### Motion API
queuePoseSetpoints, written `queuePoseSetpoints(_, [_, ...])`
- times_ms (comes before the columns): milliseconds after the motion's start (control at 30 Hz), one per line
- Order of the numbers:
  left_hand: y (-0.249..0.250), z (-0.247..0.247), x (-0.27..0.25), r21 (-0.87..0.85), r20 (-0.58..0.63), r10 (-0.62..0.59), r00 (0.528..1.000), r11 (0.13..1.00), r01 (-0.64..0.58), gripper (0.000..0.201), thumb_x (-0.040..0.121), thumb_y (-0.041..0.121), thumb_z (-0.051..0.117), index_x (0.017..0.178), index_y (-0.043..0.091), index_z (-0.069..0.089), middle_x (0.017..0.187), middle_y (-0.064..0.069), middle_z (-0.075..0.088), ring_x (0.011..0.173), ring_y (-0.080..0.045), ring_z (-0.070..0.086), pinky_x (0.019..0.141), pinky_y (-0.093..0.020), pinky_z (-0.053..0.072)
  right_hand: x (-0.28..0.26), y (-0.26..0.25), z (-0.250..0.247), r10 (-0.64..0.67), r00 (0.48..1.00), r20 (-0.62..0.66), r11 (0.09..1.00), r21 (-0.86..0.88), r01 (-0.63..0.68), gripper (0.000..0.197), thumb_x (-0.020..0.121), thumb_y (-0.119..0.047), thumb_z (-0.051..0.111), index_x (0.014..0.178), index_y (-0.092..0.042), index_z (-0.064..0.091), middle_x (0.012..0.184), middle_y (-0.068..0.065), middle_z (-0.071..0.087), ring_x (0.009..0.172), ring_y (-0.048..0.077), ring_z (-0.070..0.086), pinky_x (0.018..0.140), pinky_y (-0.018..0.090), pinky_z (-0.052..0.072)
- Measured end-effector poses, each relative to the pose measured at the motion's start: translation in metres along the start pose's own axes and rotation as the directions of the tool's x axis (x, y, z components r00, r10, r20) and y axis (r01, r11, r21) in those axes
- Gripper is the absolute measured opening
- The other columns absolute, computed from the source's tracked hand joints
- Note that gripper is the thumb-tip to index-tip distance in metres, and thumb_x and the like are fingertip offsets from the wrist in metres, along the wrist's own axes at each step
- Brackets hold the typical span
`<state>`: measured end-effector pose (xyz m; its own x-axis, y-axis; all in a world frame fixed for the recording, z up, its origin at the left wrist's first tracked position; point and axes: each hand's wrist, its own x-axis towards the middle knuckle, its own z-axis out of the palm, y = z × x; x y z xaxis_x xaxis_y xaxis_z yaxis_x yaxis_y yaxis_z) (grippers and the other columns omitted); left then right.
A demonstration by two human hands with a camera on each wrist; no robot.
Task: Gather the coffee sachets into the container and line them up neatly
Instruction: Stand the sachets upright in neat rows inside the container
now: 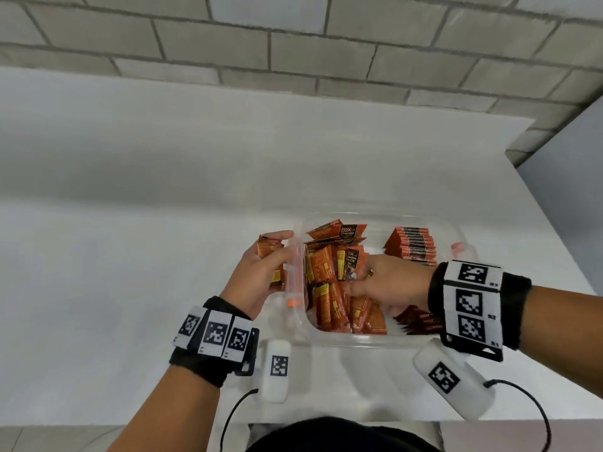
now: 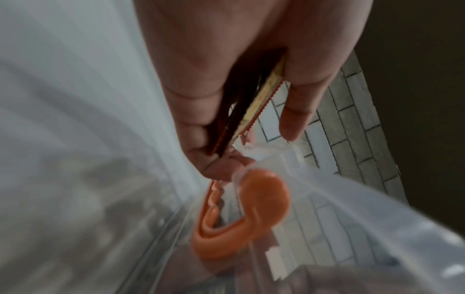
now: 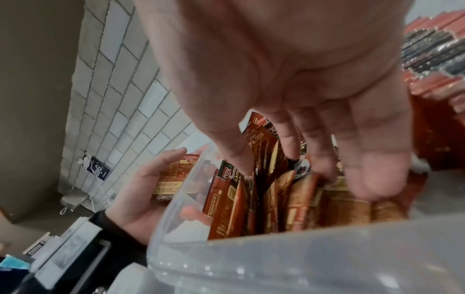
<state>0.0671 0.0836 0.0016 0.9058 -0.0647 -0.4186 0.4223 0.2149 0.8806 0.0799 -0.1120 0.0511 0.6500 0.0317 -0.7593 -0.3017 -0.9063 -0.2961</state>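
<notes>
A clear plastic container stands on the white table. Loose orange coffee sachets are jumbled in its left half. Neat rows of sachets stand at the back right and front right. My left hand grips a small stack of sachets just outside the left wall; the stack sits between thumb and fingers. My right hand reaches into the jumble, its fairly straight fingers touching the loose sachets.
An orange latch sits on the container's left wall, another on the right. Two white marker-tagged devices with cables lie near the table's front edge. A brick wall rises behind; the table ends at the right.
</notes>
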Motion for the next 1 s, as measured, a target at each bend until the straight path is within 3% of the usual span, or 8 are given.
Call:
queuePoseSetpoints(100, [-0.001,-0.001,-0.001,-0.08,0.001,-0.006,1.0,0.997,0.006,0.023,0.094,0.013,0.052,0.111,0.021,0.064,0.091,-0.003,0.068,0.079,-0.014,0.065,0.065,-0.032,0.054,-0.001,-0.007,0.002,-0.017,0.999,0.038,0.99,0.138,0.012,0.022,0.09,-0.037,0.062,0.101,-0.02,0.053,0.101,0.009,0.062,0.085,0.022,0.065,0.071,0.031,0.057])
queuePoseSetpoints(200, [-0.002,0.0,-0.002,-0.099,-0.001,0.002,1.0,0.995,-0.002,0.022,0.095,0.015,0.051,0.111,0.021,0.064,0.095,-0.001,0.069,0.082,-0.013,0.066,0.068,-0.033,0.054,0.002,-0.012,0.003,-0.059,0.994,0.087,0.976,0.216,0.039,0.021,0.089,-0.032,0.065,0.1,-0.019,0.053,0.11,0.01,0.059,0.086,0.023,0.067,0.072,0.031,0.059])
queuePoseSetpoints(367, [-0.003,0.002,-0.003,-0.076,-0.01,0.023,1.0,0.997,-0.024,0.022,0.094,0.015,0.051,0.111,0.023,0.063,0.099,-0.004,0.067,0.09,-0.019,0.064,0.071,-0.033,0.052,0.012,-0.022,0.007,-0.093,0.992,0.087,0.984,0.161,0.078,0.027,0.082,-0.025,0.073,0.097,-0.019,0.051,0.096,0.011,0.063,0.07,0.019,0.067,0.069,0.03,0.06])
queuePoseSetpoints(500, [-0.006,0.004,-0.004,-0.068,-0.025,0.032,0.999,0.997,-0.033,0.023,0.094,0.014,0.052,0.111,0.025,0.063,0.097,-0.005,0.067,0.089,-0.018,0.064,0.067,-0.03,0.05,0.018,-0.025,0.013,-0.101,0.994,0.051,0.984,0.151,0.092,0.032,0.079,-0.011,0.074,0.089,-0.021,0.046,0.094,0.003,0.05,0.074,0.019,0.061,0.064,0.031,0.06])
queuePoseSetpoints(600, [-0.008,0.004,-0.004,-0.063,-0.026,0.036,0.999,0.997,-0.037,0.025,0.094,0.014,0.051,0.114,0.025,0.061,0.099,-0.007,0.067,0.091,-0.02,0.063,0.068,-0.032,0.05,0.02,-0.024,0.017,-0.105,0.994,0.034,0.984,0.148,0.099,0.037,0.077,-0.01,0.076,0.083,-0.022,0.042,0.091,-0.001,0.043,0.077,0.016,0.054,0.054,0.027,0.057])
queuePoseSetpoints(667, [-0.008,0.005,-0.005,-0.065,-0.025,0.036,0.999,0.997,-0.037,0.025,0.094,0.014,0.051,0.115,0.025,0.061,0.099,-0.007,0.067,0.09,-0.02,0.063,0.068,-0.032,0.05,0.021,-0.022,0.018,-0.111,0.994,0.022,0.982,0.154,0.106,0.039,0.077,-0.007,0.076,0.082,-0.022,0.041,0.091,0.0,0.043,0.074,0.017,0.055,0.055,0.028,0.057])
queuePoseSetpoints(900, [-0.008,0.006,-0.006,-0.057,-0.04,0.034,0.999,0.998,-0.036,0.024,0.094,0.015,0.052,0.112,0.028,0.061,0.103,-0.009,0.065,0.094,-0.021,0.062,0.069,-0.031,0.049,0.022,-0.018,0.022,-0.133,0.991,0.001,0.962,0.242,0.129,0.043,0.074,0.0,0.075,0.101,-0.018,0.046,0.093,-0.001,0.042,0.085,0.021,0.056,0.06,0.03,0.058])
queuePoseSetpoints(1000, [-0.008,0.006,-0.007,-0.053,-0.039,0.029,0.999,0.998,-0.031,0.025,0.094,0.015,0.052,0.114,0.028,0.061,0.106,-0.01,0.065,0.096,-0.022,0.062,0.07,-0.032,0.049,0.022,-0.017,0.021,-0.142,0.99,-0.009,0.963,0.232,0.14,0.042,0.076,0.002,0.073,0.104,-0.018,0.049,0.092,-0.001,0.042,0.076,0.017,0.055,0.057,0.027,0.057])
